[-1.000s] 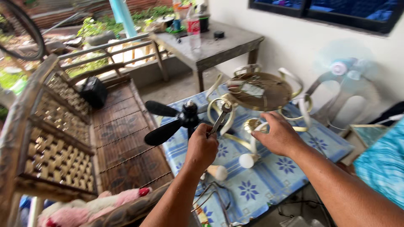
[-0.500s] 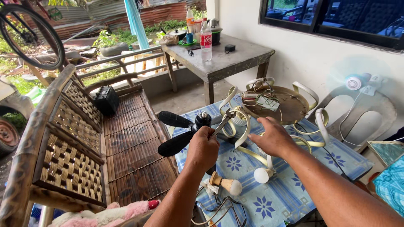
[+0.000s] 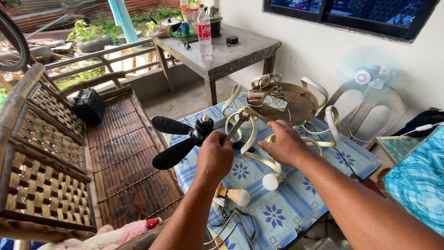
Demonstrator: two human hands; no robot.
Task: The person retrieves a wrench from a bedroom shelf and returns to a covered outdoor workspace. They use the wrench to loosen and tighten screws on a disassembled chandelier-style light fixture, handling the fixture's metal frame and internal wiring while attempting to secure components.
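Observation:
A ceiling light fixture [image 3: 282,104] with a round bronze plate and curved cream-and-gold arms lies upside down on a blue flowered tablecloth [image 3: 277,217]. My left hand [image 3: 215,157] is closed around a slim metal tool [image 3: 233,129] whose tip touches one curved arm. My right hand [image 3: 284,143] rests on another arm of the fixture. A white bulb [image 3: 270,181] hangs at an arm's end below my right hand. A black fan blade with its hub [image 3: 182,136] lies just left of my left hand.
A loose bulb with a wooden base [image 3: 235,195] and wires lie near the cloth's front edge. A woven bamboo bench [image 3: 69,148] with a black box [image 3: 88,105] stands left. A grey table [image 3: 222,51] with bottles is behind. A running white fan [image 3: 370,76] stands at the right wall.
The view has shifted slightly closer. Both hands stay on the fixture, the tool still at the curved arm.

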